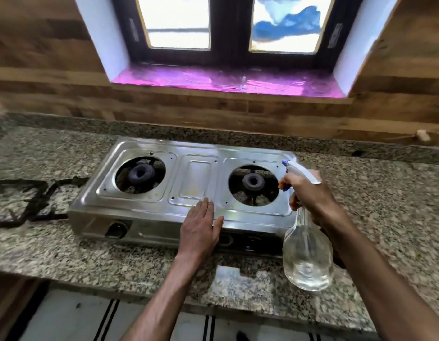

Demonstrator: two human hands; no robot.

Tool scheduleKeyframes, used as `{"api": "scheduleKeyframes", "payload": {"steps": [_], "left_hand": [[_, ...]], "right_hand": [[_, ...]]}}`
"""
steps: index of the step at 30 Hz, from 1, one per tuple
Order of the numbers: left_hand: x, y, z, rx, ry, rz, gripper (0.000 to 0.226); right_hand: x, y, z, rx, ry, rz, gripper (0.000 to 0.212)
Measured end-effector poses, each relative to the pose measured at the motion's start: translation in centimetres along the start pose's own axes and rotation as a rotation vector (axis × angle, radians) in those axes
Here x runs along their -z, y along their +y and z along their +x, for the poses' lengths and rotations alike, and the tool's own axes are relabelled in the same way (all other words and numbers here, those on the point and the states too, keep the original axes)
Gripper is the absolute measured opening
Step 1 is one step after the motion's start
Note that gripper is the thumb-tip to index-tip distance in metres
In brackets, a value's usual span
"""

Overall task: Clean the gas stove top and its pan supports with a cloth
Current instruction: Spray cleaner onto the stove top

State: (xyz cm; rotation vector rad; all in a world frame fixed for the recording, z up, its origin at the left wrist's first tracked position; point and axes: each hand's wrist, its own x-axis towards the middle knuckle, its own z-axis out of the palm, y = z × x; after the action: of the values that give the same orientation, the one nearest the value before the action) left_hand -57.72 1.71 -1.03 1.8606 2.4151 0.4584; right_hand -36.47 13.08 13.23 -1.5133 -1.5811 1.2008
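A two-burner stainless steel gas stove (196, 173) sits on the granite counter with its pan supports taken off. Two black pan supports (29, 200) lie on the counter just left of the stove. My left hand (201, 225) rests flat, fingers straight, on the stove's front edge between the burners. My right hand (309, 193) grips the neck of a clear spray bottle (307, 257) with a white and blue trigger head, a finger on the trigger, nozzle pointing left over the right burner (253, 182). No cloth is in view.
The granite counter (386, 205) runs left and right of the stove, with a wood-panel wall behind. A window with a pink sill (226, 81) sits above. The counter's front edge is below my arms, with a striped floor mat (110, 321) beneath.
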Motion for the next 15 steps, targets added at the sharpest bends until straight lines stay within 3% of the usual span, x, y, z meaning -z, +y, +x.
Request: {"api": "scheduleKeyframes", "payload": {"steps": [6,15], "left_hand": [[1.1,-3.1,-0.7,0.114,0.012,0.03,0.065],[2.0,-6.6,-1.6,0.105,0.028,0.029,0.066]], "right_hand": [[-6.0,-0.3,-1.4,-0.024,-0.306,-0.023,0.02],[-9.3,1.7,-5.7,0.051,-0.573,-0.177,0.014]]}}
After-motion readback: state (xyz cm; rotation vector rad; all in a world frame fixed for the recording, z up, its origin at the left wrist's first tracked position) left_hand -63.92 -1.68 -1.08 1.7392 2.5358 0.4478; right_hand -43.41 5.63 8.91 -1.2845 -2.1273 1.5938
